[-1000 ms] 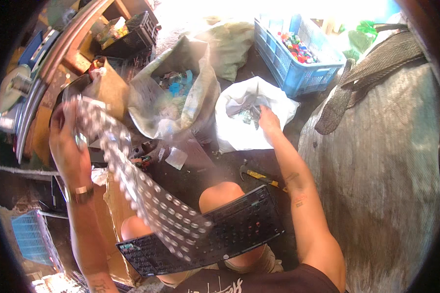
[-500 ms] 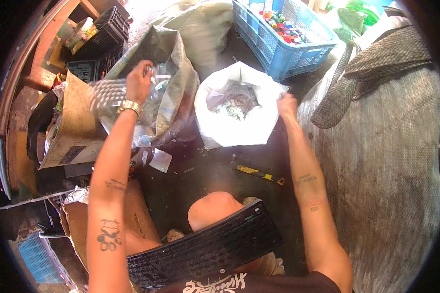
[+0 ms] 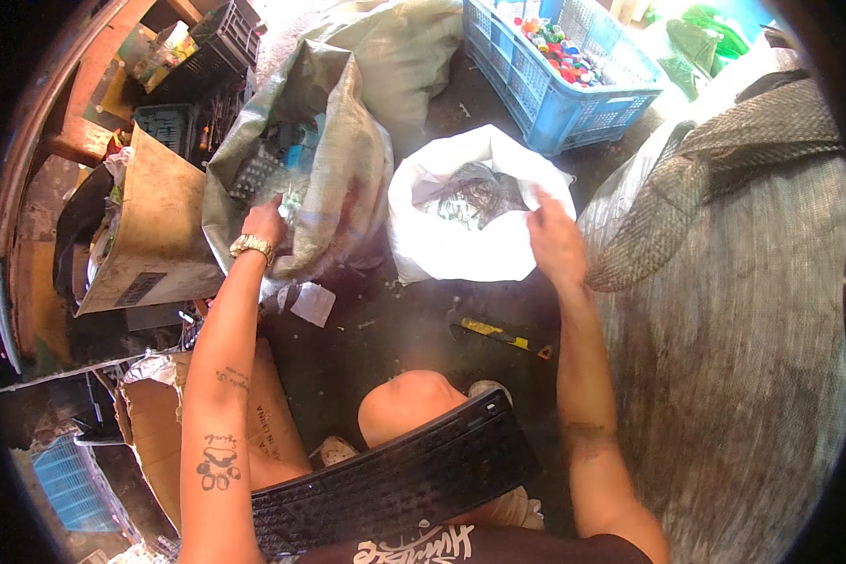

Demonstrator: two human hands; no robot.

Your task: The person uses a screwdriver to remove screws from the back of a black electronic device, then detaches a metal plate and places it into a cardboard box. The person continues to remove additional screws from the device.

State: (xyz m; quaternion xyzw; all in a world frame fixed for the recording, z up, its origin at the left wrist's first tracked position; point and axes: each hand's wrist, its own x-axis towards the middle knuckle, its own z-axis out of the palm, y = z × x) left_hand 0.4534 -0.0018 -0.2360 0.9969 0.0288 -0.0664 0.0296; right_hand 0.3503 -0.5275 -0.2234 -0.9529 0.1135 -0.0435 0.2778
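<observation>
My left hand (image 3: pixel 265 224), with a gold-coloured watch (image 3: pixel 251 245) on its wrist, is inside the mouth of a grey-green woven sack (image 3: pixel 352 179). Its fingers are curled beside blurred, clear-looking material; what they hold cannot be made out. A sheet with rows of pale bumps (image 3: pixel 254 176) lies in that sack near the hand. To the right stands a white sack (image 3: pixel 470 258), its mouth rolled open, with a tangle of thin dark and pale scraps (image 3: pixel 475 195) inside. My right hand (image 3: pixel 556 242) is closed on its right rim, slightly blurred. A black keyboard (image 3: pixel 395 475) lies across my lap.
A blue crate (image 3: pixel 573 117) of colourful bottle caps stands behind the white sack. A yellow-and-black tool (image 3: pixel 498 336) lies on the dark floor. A cardboard box (image 3: pixel 155 226) is at left; a large woven sack (image 3: pixel 724 376) fills the right side.
My left hand has moved down and nearer at the woven sack; the bumpy sheet, blurred beside it before, now rests inside. My right hand has shifted lower along the white sack's rim.
</observation>
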